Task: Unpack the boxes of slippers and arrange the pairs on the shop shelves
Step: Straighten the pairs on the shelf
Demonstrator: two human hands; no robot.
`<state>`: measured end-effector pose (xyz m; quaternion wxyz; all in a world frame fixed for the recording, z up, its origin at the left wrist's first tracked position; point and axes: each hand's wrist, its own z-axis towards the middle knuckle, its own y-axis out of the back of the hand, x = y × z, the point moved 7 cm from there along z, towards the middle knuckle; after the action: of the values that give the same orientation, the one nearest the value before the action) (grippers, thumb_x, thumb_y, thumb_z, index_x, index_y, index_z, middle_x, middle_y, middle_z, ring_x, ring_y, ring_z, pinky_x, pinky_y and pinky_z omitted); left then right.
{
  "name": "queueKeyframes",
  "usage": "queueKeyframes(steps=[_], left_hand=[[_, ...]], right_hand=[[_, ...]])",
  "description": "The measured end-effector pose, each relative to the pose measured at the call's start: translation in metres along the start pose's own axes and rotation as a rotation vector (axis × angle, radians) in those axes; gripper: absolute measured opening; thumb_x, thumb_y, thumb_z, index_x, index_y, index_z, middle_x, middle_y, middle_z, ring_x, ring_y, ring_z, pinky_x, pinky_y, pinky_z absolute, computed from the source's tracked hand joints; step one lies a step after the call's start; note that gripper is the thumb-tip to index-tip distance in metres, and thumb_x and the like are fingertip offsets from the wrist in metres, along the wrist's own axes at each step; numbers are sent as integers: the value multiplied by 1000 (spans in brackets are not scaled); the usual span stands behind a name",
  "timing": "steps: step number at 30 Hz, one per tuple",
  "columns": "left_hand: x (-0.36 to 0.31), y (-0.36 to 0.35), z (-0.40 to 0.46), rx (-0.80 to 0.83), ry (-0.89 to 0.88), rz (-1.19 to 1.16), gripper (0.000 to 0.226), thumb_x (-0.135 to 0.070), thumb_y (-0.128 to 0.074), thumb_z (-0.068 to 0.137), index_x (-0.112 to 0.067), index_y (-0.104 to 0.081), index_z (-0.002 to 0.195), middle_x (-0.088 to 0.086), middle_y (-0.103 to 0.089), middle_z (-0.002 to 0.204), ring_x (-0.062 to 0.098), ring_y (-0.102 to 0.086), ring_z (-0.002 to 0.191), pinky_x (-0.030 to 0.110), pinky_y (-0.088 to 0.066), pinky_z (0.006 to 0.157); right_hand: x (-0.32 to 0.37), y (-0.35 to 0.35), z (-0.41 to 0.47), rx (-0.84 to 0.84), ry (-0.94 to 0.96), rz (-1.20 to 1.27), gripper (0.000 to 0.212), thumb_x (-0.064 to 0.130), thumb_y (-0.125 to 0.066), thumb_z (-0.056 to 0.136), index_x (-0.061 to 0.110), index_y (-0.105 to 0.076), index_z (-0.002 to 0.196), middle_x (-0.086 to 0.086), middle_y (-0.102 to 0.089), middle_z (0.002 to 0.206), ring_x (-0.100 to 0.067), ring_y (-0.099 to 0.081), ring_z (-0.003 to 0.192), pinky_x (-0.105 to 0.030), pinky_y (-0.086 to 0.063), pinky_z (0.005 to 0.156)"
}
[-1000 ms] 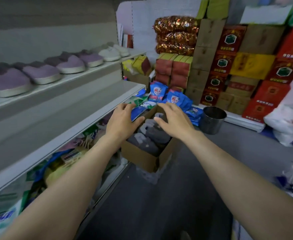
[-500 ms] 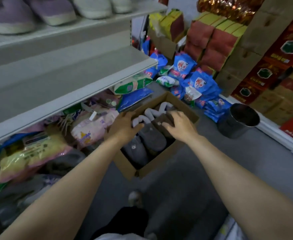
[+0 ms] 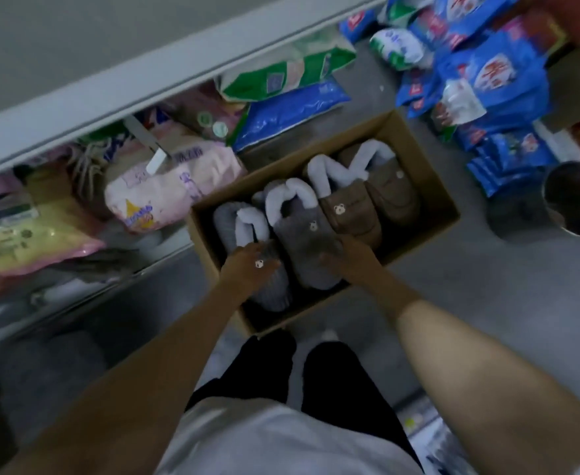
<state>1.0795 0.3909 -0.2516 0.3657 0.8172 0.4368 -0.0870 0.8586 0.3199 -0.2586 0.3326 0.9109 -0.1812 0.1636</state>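
Since the earlier frame both hands are shifted to the near end of the cardboard box [image 3: 429,186] on the floor, left hand [image 3: 247,265] fingers laid flat on one grey slipper [image 3: 268,286], right hand [image 3: 347,258] fingers curled on another grey slipper [image 3: 302,248].

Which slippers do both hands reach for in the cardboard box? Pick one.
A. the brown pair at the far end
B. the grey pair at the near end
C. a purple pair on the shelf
B: the left hand and right hand lie on the grey slippers at the near end of the cardboard box; the brown slippers lie untouched beyond.
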Motion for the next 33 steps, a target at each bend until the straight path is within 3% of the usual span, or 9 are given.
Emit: queueKeyframes(steps=[3, 7, 12, 14, 17, 20, 25, 28, 33], left_hand=[[18, -13, 3, -26, 113, -92, 60, -44, -62, 94, -22, -44, 148, 6, -58, 136, 27, -58, 119, 25, -41, 82], [49, -35, -11, -112, 302, -267, 70, -51, -67, 89, -21, -42, 147, 7, -56, 137, 31, -58, 120, 30, -46, 86], [62, -70, -16, -215, 447, -525, 82, -54, -72, 83, -16, -39, 148, 7, -56, 140, 32, -55, 126, 44, -47, 103], [61, -79, -12, -270, 515, -613, 85, -54, -71, 84, -14, -35, 150, 12, -52, 143, 35, -52, 129, 44, -45, 105], [64, -96, -9, -312, 646, -694, 91, -54, -69, 85, -7, -28, 152, 19, -46, 147, 40, -47, 132, 44, -42, 106], [66, -110, -7, -318, 715, -776, 93, -54, -70, 85, -3, -28, 151, 19, -44, 148, 40, -46, 133, 42, -41, 105], [72, -114, 1, -365, 731, -903, 99, -55, -80, 75, -2, -36, 148, 16, -49, 146, 37, -47, 133, 39, -40, 110], [67, -116, 2, -349, 729, -933, 95, -43, -87, 72, 0, -43, 144, 16, -54, 141, 36, -51, 129, 41, -43, 107], [61, -116, -4, -365, 711, -991, 91, -40, -92, 65, -2, -51, 137, 14, -60, 133, 34, -56, 122, 40, -50, 98]], right_hand=[[-39, -27, 42, 123, -99, 89, 123, 97, -53, 54, 16, -46, 147, -4, -55, 144, -29, -54, 130, -46, -46, 107], [-55, -32, 55, 244, -273, 401, 150, 87, -79, 39, 15, -25, 158, -3, -41, 157, -30, -49, 135, -47, -49, 106], [-34, -19, 55, 223, -275, 623, 96, 49, -87, 70, 11, -45, 149, 0, -52, 146, -25, -54, 129, -36, -48, 98], [-24, -15, 56, 218, -195, 684, 96, 51, -92, 62, 17, -54, 143, 5, -58, 140, -17, -60, 120, -32, -51, 96], [-24, -4, 56, 197, -138, 751, 89, 49, -95, 54, 16, -64, 131, 1, -69, 126, -18, -67, 113, -41, -55, 99], [-30, 14, 49, 158, -89, 768, 98, 52, -95, 49, 15, -61, 133, 1, -70, 125, -18, -67, 114, -42, -56, 97], [-57, 41, 37, 35, -25, 748, 98, 49, -93, 55, 20, -54, 140, 1, -65, 130, -20, -66, 115, -42, -57, 96], [-73, 53, 36, -7, -43, 786, 85, 40, -92, 65, 20, -55, 139, 0, -65, 130, -22, -66, 114, -48, -56, 97], [-85, 69, 28, -26, 1, 777, 91, 42, -93, 62, 21, -54, 141, 1, -65, 129, -20, -66, 113, -45, -57, 96]])
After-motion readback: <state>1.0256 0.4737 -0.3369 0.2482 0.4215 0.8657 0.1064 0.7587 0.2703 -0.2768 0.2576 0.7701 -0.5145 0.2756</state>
